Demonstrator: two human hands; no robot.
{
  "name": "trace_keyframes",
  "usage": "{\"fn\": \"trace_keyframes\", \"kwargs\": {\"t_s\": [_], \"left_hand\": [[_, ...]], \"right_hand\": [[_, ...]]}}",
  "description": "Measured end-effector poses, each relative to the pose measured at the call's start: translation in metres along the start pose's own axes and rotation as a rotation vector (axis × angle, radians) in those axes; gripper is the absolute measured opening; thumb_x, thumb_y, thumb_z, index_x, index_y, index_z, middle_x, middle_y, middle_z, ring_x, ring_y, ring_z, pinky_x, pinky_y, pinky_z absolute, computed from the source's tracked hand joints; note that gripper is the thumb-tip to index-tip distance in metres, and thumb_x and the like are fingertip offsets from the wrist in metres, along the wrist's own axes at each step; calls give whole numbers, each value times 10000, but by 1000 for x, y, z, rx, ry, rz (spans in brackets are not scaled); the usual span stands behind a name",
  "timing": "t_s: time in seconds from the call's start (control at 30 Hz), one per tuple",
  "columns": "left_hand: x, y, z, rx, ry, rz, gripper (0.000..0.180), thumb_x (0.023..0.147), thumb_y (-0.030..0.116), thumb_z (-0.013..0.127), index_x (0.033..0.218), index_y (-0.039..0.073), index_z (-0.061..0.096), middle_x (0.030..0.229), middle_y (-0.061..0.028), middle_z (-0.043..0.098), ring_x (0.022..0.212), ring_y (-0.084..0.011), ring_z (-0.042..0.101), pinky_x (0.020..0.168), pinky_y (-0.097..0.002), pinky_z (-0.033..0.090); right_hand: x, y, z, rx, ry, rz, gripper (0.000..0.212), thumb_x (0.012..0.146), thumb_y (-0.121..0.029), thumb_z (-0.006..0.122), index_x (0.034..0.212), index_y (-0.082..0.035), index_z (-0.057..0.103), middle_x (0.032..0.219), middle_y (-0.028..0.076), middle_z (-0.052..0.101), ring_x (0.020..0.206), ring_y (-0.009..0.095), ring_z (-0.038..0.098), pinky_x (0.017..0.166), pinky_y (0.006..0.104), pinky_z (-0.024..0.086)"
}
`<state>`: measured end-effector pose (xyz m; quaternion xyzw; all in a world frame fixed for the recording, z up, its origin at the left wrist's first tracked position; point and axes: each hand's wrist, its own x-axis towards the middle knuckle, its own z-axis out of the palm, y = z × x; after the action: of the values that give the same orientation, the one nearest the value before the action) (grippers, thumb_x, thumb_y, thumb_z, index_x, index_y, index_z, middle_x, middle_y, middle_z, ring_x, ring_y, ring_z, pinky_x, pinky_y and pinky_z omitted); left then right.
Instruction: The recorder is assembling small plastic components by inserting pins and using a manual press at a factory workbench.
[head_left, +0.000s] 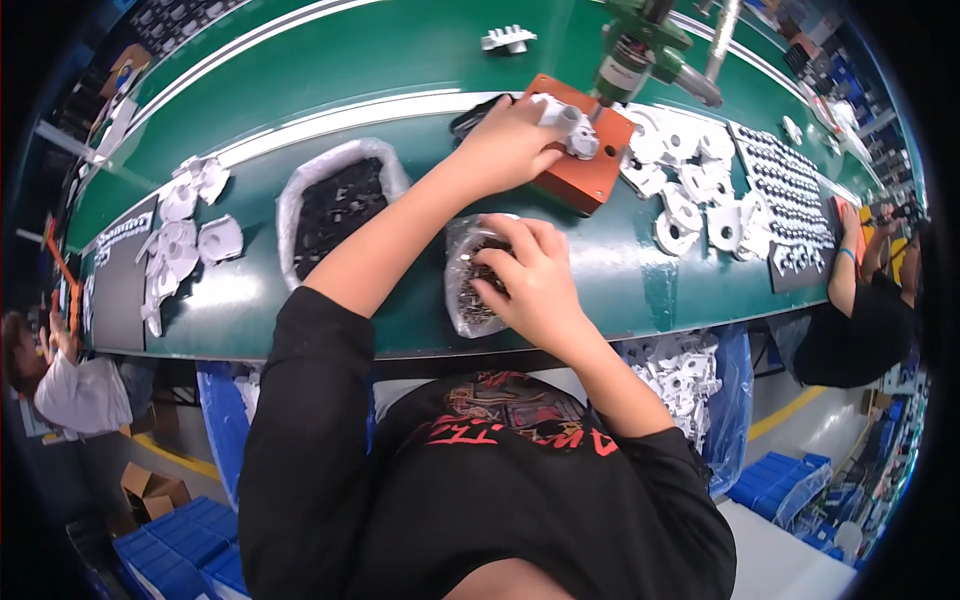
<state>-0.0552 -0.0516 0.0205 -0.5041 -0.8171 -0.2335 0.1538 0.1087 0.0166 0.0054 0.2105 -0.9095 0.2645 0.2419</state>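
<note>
My left hand (507, 147) reaches across to an orange fixture block (570, 188), its fingers closed on a white moulded part (568, 122) that sits on the block. Just above the block is the tip of a green press tool (622, 72). My right hand (535, 275) is lower, over a clear plastic bag (462, 295) of small metal pieces. Its fingers curl down into the bag, and whatever lies between the fingertips is too small to make out. A dark object (478, 118) lies partly hidden behind my left hand.
A plastic-lined tray of black parts (288, 215) stands left of the bag. White parts lie in piles at left (178, 245) and right (705, 180). A rack of small parts (785, 185) is farther right. Blue-lined bins (735, 400) stand below the table edge. Other people work at both sides.
</note>
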Motion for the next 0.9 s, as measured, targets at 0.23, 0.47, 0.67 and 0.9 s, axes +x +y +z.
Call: {"fn": "trace_keyframes", "kwargs": {"t_s": [0.23, 0.47, 0.67, 0.9], "left_hand": [[-105, -30, -109, -213, 12, -498, 250, 813, 190, 595, 976, 0, 600, 878, -178, 636, 801, -316, 605, 736, -358, 479], [-187, -46, -123, 97, -140, -646, 143, 745, 152, 663, 865, 85, 626, 852, -110, 531, 913, -299, 510, 813, -397, 414], [-184, -43, -111, 197, -135, -625, 152, 740, 159, 677, 821, 61, 592, 868, -100, 534, 921, -288, 512, 801, -390, 405], [-187, -48, -119, -51, 157, -634, 112, 772, 77, 623, 779, 27, 522, 895, -95, 572, 783, -214, 571, 700, -321, 452]], "right_hand": [[3, -6, -1, -42, -41, 32, 177, 618, -96, 702, 760, -93, 597, 1161, 53, 532, 1029, 281, 459, 857, 417, 353], [6, -9, -1, -64, -33, 14, 163, 612, -109, 710, 734, -99, 603, 1161, 46, 537, 1033, 279, 458, 854, 413, 352], [5, -10, 4, -77, 2, 23, 155, 622, -111, 714, 728, -94, 603, 1146, 40, 552, 1017, 275, 467, 858, 408, 353], [0, 0, 1, 59, 60, 34, 186, 655, -40, 694, 818, -30, 605, 1172, 59, 566, 997, 279, 490, 866, 389, 385]]}}
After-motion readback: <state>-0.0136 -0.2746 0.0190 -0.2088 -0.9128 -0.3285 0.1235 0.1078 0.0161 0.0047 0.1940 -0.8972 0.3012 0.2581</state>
